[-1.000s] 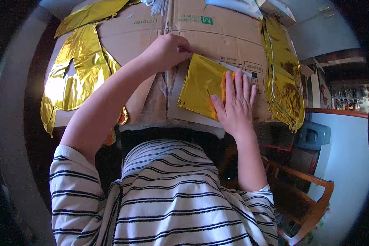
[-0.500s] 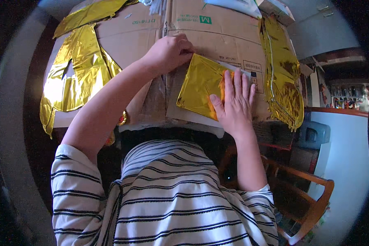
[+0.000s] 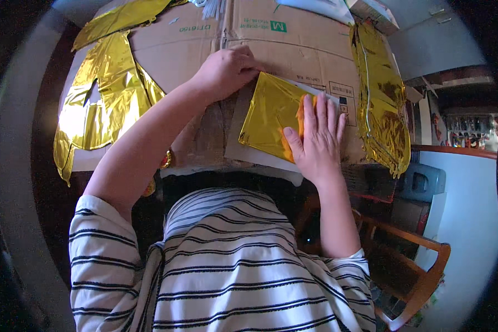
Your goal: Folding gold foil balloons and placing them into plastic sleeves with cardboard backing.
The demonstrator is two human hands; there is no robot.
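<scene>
A folded piece of shiny gold foil [image 3: 268, 119], like a flat foil balloon, lies on cardboard in front of me. My left hand [image 3: 229, 72] has its fingers closed in a pinch at the foil's far left corner; the fingertips are partly hidden. Flat on the foil's right side rests my right hand [image 3: 319, 138], fingers stretched out and thumb apart. Something white, like a card or sheet, shows from beneath the foil's far right edge.
Flattened cardboard [image 3: 188, 52] covers the table. A deflated gold foil balloon [image 3: 110, 108] lies left, and a long gold foil piece [image 3: 379, 105] hangs over the right edge. Clear thin strips [image 3: 213, 8] lie at the back. A wooden chair [image 3: 434, 260] stands at right.
Almost nothing differs. My left hand has shifted very slightly at the foil's corner, while my right hand stays flat in place.
</scene>
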